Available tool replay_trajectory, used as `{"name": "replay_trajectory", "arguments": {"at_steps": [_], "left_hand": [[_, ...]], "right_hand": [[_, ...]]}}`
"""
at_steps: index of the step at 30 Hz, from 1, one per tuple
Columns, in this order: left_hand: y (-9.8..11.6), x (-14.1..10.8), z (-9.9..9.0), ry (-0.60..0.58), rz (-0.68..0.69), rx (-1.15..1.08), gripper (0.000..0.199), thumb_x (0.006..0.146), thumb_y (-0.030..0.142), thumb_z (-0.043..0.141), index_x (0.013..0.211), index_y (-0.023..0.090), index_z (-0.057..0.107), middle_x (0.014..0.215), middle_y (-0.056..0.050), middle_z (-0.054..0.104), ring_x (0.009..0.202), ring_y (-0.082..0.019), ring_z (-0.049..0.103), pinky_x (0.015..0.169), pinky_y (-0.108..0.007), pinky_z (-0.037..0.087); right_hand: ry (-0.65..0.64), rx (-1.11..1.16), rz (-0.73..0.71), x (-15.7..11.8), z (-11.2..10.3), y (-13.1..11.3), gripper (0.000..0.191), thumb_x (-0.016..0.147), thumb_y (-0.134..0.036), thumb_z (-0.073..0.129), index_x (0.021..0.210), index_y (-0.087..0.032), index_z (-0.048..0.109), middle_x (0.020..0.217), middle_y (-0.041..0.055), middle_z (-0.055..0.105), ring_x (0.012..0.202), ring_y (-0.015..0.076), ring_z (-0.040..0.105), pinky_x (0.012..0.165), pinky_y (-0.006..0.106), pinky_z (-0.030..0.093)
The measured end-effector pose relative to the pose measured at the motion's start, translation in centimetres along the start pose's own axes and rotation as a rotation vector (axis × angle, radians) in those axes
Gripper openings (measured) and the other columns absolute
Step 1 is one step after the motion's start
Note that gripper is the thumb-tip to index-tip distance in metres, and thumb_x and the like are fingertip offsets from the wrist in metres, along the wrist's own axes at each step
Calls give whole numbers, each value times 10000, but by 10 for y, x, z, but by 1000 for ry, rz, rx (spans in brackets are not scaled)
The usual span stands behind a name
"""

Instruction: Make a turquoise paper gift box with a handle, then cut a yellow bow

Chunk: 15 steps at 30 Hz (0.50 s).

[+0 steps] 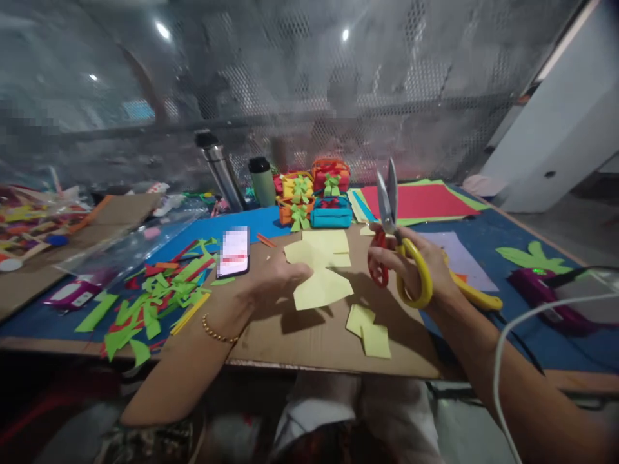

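My left hand (280, 274) pinches a pale yellow paper piece (322, 289), cut narrow at its middle, above the brown cardboard (314, 351). In my right hand (418, 258) are scissors (409, 274) with one red and one yellow handle loop, blades pointing up and slightly parted. More pale yellow paper (331, 241) lies just behind the held piece. Two small yellow pieces (376, 339) overlap on the cardboard, nearer to me. The scissors are to the right of the held paper and do not touch it.
Left of the cardboard lie green and red paper scraps (155, 299) and a phone (234, 251). Behind stand a steel bottle (222, 171), a green bottle (262, 183) and small colourful paper boxes (331, 211). Red sheets (418, 202), a yellow-handled tool (476, 295) and a white cable (503, 335) are right.
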<state>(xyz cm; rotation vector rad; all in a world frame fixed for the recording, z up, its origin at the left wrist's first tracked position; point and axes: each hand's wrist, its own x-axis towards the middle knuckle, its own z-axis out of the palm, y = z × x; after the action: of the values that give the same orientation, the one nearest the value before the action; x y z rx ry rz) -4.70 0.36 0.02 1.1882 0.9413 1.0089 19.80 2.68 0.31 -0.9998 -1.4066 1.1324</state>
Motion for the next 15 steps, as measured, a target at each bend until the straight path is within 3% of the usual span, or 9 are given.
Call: {"name": "replay_trajectory", "arguments": {"at_steps": [4, 7, 9, 12, 15], "left_hand": [[0, 0, 0, -135, -157, 3, 455, 636, 209, 758, 1082, 123, 732, 814, -83, 745, 666, -195, 668, 568, -285, 519], [1, 2, 1, -239, -174, 75, 564, 597, 183, 748, 1156, 116, 722, 803, -72, 740, 641, -174, 633, 546, -269, 493], [1, 3, 2, -241, -181, 106, 604, 592, 180, 750, 1191, 117, 713, 809, -66, 743, 636, -163, 626, 543, -259, 487], [0, 5, 2, -225, -195, 68, 555, 612, 204, 765, 1160, 120, 728, 795, -54, 739, 644, -157, 638, 586, -267, 512], [-1, 7, 1, -201, -170, 14, 373, 642, 241, 795, 994, 121, 764, 749, -50, 722, 672, -159, 655, 646, -281, 534]], "right_hand": [[-61, 74, 10, 0, 14, 3, 621, 626, -528, 924, 1111, -205, 707, 796, -3, 683, 599, 145, 636, 513, 283, 512], [-120, 70, 22, -4, 25, 3, 609, 612, -526, 939, 1084, -208, 722, 865, 13, 697, 624, 135, 612, 547, 294, 528], [-132, 70, 22, -6, 30, 3, 610, 595, -498, 953, 1080, -220, 711, 846, -1, 690, 618, 132, 585, 537, 291, 513], [-98, 68, -30, -7, 32, 4, 579, 624, -467, 941, 1086, -239, 679, 793, -32, 644, 625, 132, 561, 550, 296, 501], [-51, 42, -76, -7, 30, 5, 534, 651, -440, 920, 1076, -244, 663, 786, -37, 619, 647, 138, 562, 575, 308, 515]]}}
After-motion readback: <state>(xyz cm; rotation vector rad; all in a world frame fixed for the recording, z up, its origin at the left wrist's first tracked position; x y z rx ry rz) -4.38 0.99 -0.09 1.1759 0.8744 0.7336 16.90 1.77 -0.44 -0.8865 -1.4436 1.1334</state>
